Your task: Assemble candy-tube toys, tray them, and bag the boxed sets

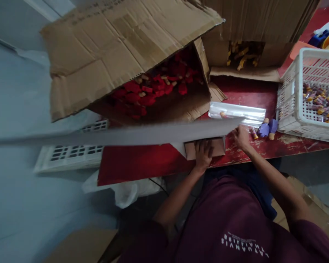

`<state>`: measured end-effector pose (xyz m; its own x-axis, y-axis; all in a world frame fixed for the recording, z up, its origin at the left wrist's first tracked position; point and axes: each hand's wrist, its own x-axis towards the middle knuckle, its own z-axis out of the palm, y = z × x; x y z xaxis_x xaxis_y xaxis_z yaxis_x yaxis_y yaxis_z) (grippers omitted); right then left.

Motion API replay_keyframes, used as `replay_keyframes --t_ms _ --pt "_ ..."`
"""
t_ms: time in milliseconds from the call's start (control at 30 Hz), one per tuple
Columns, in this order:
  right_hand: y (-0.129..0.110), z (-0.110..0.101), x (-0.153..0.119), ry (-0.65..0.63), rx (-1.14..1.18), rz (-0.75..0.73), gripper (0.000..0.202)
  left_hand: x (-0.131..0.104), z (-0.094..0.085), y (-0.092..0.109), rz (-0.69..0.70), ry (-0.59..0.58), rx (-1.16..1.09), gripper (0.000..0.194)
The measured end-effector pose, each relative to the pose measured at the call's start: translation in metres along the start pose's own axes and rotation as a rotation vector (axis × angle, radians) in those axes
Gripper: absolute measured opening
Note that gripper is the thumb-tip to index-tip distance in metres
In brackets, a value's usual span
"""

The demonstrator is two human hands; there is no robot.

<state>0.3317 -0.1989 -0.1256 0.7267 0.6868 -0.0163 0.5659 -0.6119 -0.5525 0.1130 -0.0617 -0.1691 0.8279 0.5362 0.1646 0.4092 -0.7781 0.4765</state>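
Note:
My left hand (pixel 204 154) reaches into a small pinkish-brown box (pixel 219 147) at the red table's front edge, its fingers apart and lying on the box. Just right of the box, my right hand (pixel 241 138) is closed, its fingertips bent together; what they hold, if anything, is too blurred to tell. A long, blurred white strip (pixel 142 134) crosses from the left edge to near that hand. Clear plastic sleeves (pixel 238 112) lie behind the right hand. Beside it are two purple pieces (pixel 264 129) with tan ends and a small wrapped item (pixel 254 133).
A large carton (pixel 98 65) holds red pieces (pixel 153 87). Another carton (pixel 257 22) at the back has yellow pieces (pixel 244 58). At right stands a white basket (pixel 289 106) with wrapped items (pixel 322 100). A white crate (pixel 71 157) is left of the red table (pixel 137 162).

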Motion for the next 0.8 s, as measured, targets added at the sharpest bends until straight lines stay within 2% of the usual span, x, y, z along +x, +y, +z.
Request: replay_keyframes --t_ms 67,167,267,400,500,567,667,733,800 --pt "-0.001 -0.014 -0.024 0.07 0.306 0.099 0.06 0.01 -0.002 0.003 0.002 0.028 0.02 0.04" --pt "-0.013 -0.044 -0.061 0.169 0.856 0.189 0.084 0.025 0.001 0.009 0.005 0.062 0.052 0.042" --pt "-0.03 -0.069 -0.08 0.194 1.045 0.177 0.087 0.031 0.012 0.016 -0.019 0.124 0.072 0.044" --pt "-0.046 -0.084 -0.081 0.188 1.105 0.168 0.065 0.024 0.029 0.018 0.013 0.234 0.042 0.041" --pt "-0.053 -0.088 -0.084 0.146 1.028 0.153 0.057 0.018 0.033 0.017 0.015 0.278 0.031 0.041" --pt "-0.058 -0.09 -0.09 0.12 0.908 0.118 0.056 0.017 0.031 0.017 0.013 0.237 0.041 0.039" --pt "-0.066 -0.091 -0.097 0.081 0.749 0.073 0.053 0.018 0.025 0.024 0.07 0.092 0.084 0.043" --pt "-0.073 -0.089 -0.097 0.076 0.738 0.079 0.054 0.018 0.021 0.031 0.108 -0.004 0.132 0.062" --pt "-0.084 -0.082 -0.091 0.128 0.783 0.093 0.057 0.017 0.02 0.037 0.119 -0.076 0.178 0.079"
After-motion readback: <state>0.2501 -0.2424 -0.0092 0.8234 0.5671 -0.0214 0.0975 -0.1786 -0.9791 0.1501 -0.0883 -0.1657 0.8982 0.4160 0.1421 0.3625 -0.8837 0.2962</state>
